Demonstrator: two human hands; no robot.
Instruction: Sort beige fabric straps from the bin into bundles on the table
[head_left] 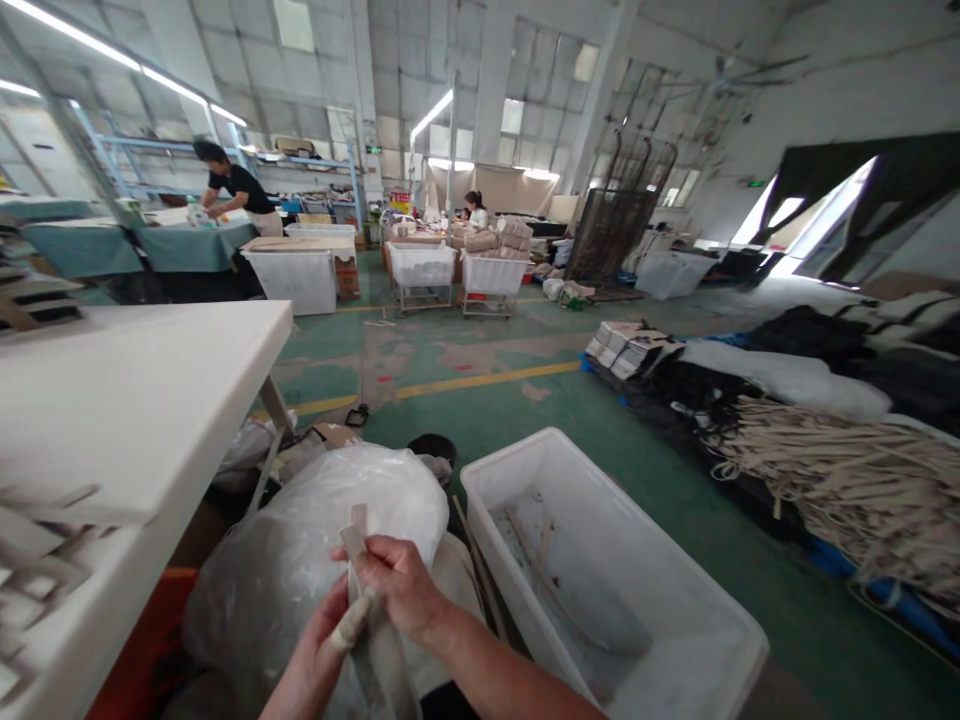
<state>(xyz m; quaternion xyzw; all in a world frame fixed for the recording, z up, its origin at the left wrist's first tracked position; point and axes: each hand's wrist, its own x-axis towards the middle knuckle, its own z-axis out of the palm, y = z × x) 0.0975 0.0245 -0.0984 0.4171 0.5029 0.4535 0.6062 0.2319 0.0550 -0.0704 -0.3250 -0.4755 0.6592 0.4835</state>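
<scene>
A pale beige fabric strap (358, 522) runs between my two hands, its short end sticking up past my fingers and the rest hanging down toward my lap. My right hand (401, 585) pinches the strap from the right. Just below and to the left, my left hand (330, 630) is closed on the same strap, with a pale wrap around its thumb. Behind both hands bulges a large clear plastic bag (300, 540). The strap's lower part runs out at the bottom of the picture.
A white plastic bin (555, 450) with a few strips inside stands to my right. At left is a white table (165, 350) with pale cut pieces (37, 560). Heaped straps (840, 470) lie far right. Two people (240, 190) work farther back among wheeled bins (424, 265).
</scene>
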